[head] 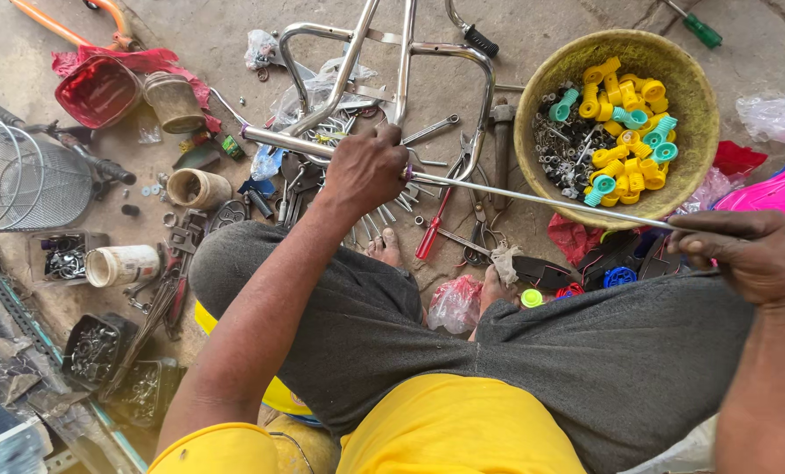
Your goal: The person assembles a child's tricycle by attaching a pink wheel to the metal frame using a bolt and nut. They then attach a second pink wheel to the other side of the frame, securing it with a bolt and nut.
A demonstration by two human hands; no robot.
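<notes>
My left hand (366, 171) is closed around a chrome tube of a bicycle frame (401, 79) that lies on the ground in front of me. From that hand a thin metal rod (541, 200) runs to the right. My right hand (748, 254) grips the rod's far end above my right knee. I sit with my legs crossed in dark grey trousers, and my bare toes show under the rod.
A round basket (699, 105) with yellow and teal plastic parts and small metal pieces stands at the upper right. Wrenches, pliers and a red-handled screwdriver (434, 224) lie scattered below the frame. Tins, trays of bolts (94, 351) and a wire basket (24, 175) crowd the left.
</notes>
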